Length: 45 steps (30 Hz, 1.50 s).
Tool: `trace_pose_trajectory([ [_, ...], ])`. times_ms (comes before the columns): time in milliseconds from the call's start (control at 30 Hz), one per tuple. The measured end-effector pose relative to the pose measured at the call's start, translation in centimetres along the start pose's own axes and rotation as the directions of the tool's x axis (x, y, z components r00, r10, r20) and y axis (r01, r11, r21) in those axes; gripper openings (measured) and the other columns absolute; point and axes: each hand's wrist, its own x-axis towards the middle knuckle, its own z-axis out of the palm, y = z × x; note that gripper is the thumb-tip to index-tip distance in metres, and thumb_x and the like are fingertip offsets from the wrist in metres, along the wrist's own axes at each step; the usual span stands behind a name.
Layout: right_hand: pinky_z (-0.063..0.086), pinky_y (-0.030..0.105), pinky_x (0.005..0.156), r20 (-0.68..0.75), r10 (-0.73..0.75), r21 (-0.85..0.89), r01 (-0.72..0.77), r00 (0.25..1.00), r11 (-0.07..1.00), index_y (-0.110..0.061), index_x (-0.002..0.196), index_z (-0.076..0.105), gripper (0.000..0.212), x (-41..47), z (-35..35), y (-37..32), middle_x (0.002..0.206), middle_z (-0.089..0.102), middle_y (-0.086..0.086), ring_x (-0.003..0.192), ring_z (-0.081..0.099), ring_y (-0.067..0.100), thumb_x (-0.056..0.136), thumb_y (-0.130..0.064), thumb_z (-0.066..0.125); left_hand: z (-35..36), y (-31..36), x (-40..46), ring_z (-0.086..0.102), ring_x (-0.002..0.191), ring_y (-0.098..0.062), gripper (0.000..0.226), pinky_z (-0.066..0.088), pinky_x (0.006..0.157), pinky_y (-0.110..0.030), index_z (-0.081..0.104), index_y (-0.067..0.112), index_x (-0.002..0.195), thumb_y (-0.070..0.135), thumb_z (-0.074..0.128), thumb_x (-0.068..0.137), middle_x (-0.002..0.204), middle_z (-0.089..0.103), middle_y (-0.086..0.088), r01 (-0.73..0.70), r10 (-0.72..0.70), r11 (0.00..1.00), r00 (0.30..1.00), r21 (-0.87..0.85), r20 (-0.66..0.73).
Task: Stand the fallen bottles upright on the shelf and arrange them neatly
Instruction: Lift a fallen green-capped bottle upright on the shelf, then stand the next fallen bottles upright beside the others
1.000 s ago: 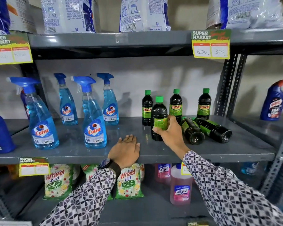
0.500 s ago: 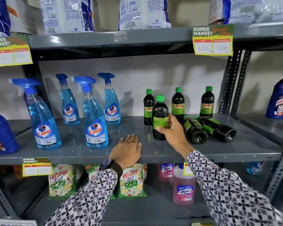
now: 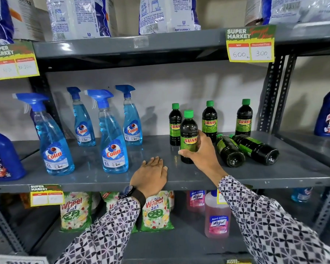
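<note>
Grey metal shelf (image 3: 179, 180) in front of you, and your right hand (image 3: 204, 153) is wrapped around an upright dark Sunny bottle (image 3: 188, 134) standing near the front, just ahead of three more upright ones at the back. Your left hand (image 3: 151, 174) lies flat and open on the shelf edge. Two fallen bottles (image 3: 250, 149) lie side by side just right of your grip, bases toward you.

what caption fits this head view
Right hand steadies an upright Sunny bottle; two fallen bottles remain.
</note>
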Motion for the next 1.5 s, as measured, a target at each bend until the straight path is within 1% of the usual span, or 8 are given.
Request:
trace_pose_trajectory([
  [233,0.050,0.033,0.106,0.071,0.012,0.053,-0.016,0.997,0.998,-0.025,0.148,0.049,0.084,0.0,-0.4,-0.2,0.130,0.070,-0.005,0.117,0.066,0.013,0.076,-0.021,0.092,-0.1,0.1,0.1,0.020,0.158,-0.021,0.060,0.011,0.129,-0.040,0.028,0.009,0.159,0.039,0.020,0.108,0.169,0.025,-0.008,-0.008,0.008,1.000,1.000,0.001,0.025],
  [700,0.059,0.032,0.098,0.094,-0.024,0.150,0.009,0.995,0.989,-0.031,0.126,0.058,0.080,-5.0,-1.8,-0.5,0.114,0.078,-0.008,0.105,0.075,0.005,0.060,-0.027,0.102,0.1,-0.1,0.4,0.022,0.157,-0.024,0.059,0.013,0.127,-0.044,0.029,0.008,0.158,0.037,0.021,0.107,0.169,0.025,-0.011,-0.006,0.006,1.000,0.999,0.018,0.043],
  [1000,0.059,0.037,0.102,0.091,-0.011,0.161,-0.004,0.996,0.987,-0.029,0.134,0.056,0.085,-6.0,-1.8,-1.3,0.120,0.075,-0.010,0.110,0.073,0.006,0.062,-0.027,0.101,-0.4,0.1,0.2,0.021,0.158,-0.025,0.059,0.013,0.127,-0.045,0.028,0.008,0.159,0.036,0.021,0.107,0.169,0.024,-0.011,-0.004,0.003,1.000,0.997,0.018,0.071],
  [1133,0.053,0.022,0.104,0.147,-0.028,0.158,0.004,0.989,0.988,-0.023,0.151,0.049,0.088,-7.0,-3.0,-2.2,0.126,0.068,-0.015,0.115,0.065,-0.004,0.076,-0.032,0.094,-0.6,0.1,0.4,0.018,0.158,-0.028,0.059,0.013,0.127,-0.049,0.025,0.005,0.158,0.035,0.020,0.107,0.169,0.021,-0.014,0.018,-0.019,1.000,0.992,0.006,0.121],
  [1233,0.053,0.029,0.101,-0.040,-0.063,0.058,0.065,0.997,0.996,-0.018,0.154,0.050,0.074,-6.5,-5.7,-2.3,0.127,0.069,-0.005,0.114,0.066,0.010,0.090,-0.036,0.082,-1.4,1.1,0.9,0.019,0.158,-0.029,0.057,0.012,0.128,-0.051,0.031,0.005,0.155,0.032,0.025,0.106,0.168,0.023,-0.015,0.052,-0.043,0.996,0.993,-0.078,0.112],
  [1333,0.059,0.043,0.095,-0.260,-0.145,-0.260,0.075,0.955,0.963,-0.011,0.137,0.063,0.042,-3.9,-9.5,-1.8,0.117,0.072,0.006,0.104,0.071,0.023,0.097,-0.022,0.070,-1.3,2.6,1.4,0.014,0.159,-0.027,0.057,0.009,0.129,-0.051,0.027,0.006,0.157,0.031,0.027,0.106,0.170,0.019,-0.013,0.040,-0.030,0.995,0.993,-0.089,0.117],
  [1400,0.059,0.045,0.093,-0.209,-0.076,-0.452,-0.027,0.975,0.892,-0.006,0.128,0.065,0.035,-1.8,-11.9,-1.5,0.119,0.071,0.014,0.104,0.071,0.032,0.099,-0.024,0.064,-0.5,3.2,1.8,0.015,0.159,-0.027,0.057,0.009,0.128,-0.052,0.027,0.007,0.158,0.031,0.026,0.106,0.170,0.020,-0.013,0.029,-0.022,0.997,0.993,-0.065,0.113],
  [1500,0.060,0.044,0.086,-0.050,0.190,-0.577,-0.184,0.980,0.796,-0.008,0.094,0.061,0.035,0.6,-13.5,-1.5,0.097,0.070,0.012,0.095,0.071,0.035,0.099,-0.042,0.065,0.2,2.9,2.0,0.016,0.159,-0.026,0.057,0.009,0.128,-0.051,0.028,0.010,0.158,0.035,0.022,0.107,0.170,0.022,-0.011,0.020,-0.018,0.999,0.997,-0.029,0.081],
])
